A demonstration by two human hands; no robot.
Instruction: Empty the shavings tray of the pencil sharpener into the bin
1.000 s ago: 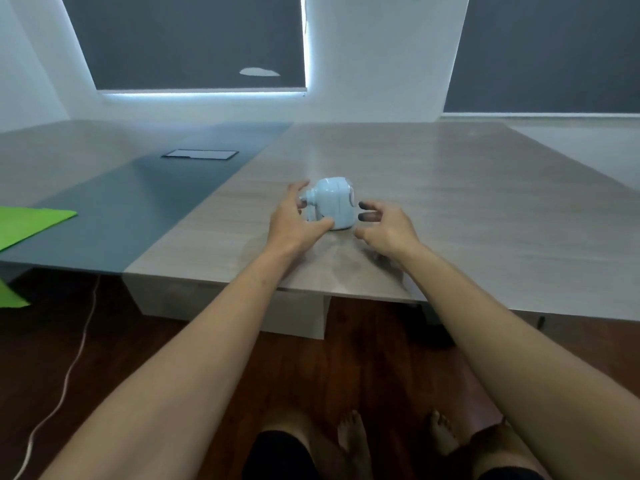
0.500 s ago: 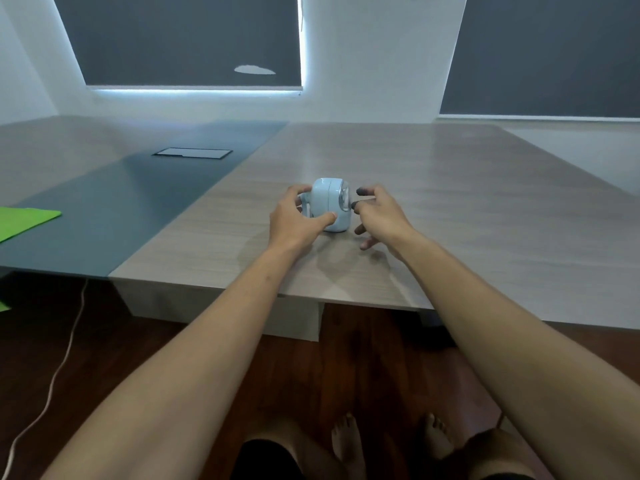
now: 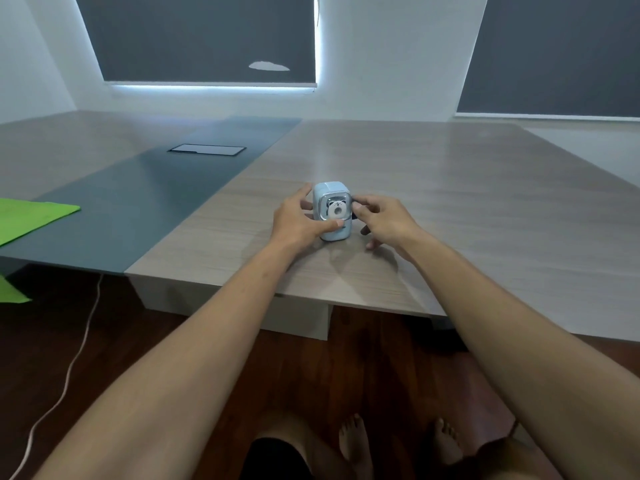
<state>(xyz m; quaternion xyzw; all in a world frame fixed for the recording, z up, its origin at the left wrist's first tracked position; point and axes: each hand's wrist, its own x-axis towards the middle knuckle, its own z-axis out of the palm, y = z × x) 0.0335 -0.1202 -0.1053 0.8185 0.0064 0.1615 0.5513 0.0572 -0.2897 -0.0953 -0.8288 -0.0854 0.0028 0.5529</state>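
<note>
Pencil sharpener (image 3: 331, 211) stands upright on the table (image 3: 450, 202), near its front edge. Left hand (image 3: 300, 221) on the sharpener's left side, thumb across its lower front. Right hand (image 3: 386, 220) touching its right side. Flat panel (image 3: 206, 149) set in the tabletop, behind and left. Sheet (image 3: 31, 216) on the table's far left. Cable (image 3: 65, 372) on the floor, lower left. Two windows (image 3: 207, 36) behind the table.

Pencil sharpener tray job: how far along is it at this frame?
Early. The pencil sharpener stands on the table, panda face toward the camera. In hand: left hand grips its side, thumb across the lower front; right hand touches its right edge. Left: the tray isn't out, and no bin is in view.
</note>
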